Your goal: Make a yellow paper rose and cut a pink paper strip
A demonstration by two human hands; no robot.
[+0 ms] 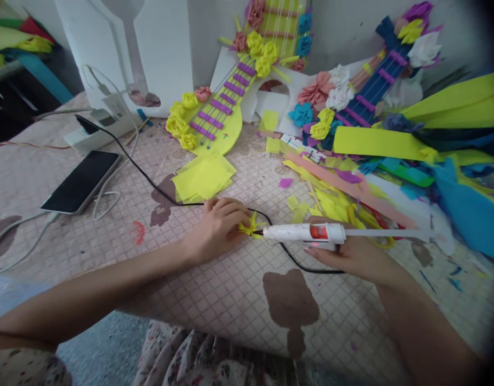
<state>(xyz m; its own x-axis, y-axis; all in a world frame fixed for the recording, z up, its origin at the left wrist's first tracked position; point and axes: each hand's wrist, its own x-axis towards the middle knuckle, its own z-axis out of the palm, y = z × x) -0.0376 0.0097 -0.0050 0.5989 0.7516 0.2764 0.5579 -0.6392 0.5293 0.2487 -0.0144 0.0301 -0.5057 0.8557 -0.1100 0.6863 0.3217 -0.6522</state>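
My right grip (356, 258) wraps a white plastic glue gun (290, 232); my left grip (221, 226) pinches spiky yellow paper (253, 224), apparently steadying it.

There were two hands, one left hand (221, 225) and one right hand (359, 256). There was one glue gun (291, 232) with one glue stick (387, 233), and one small yellow flower (252, 225) by its tip. I counted one phone (81, 183), one black cord (323, 272), one yellow toy guitar (231, 131) with about seven purple bars (221, 107), and one blue toy guitar (365, 110). The yellow paper squares (204, 174) were too piled up to count.
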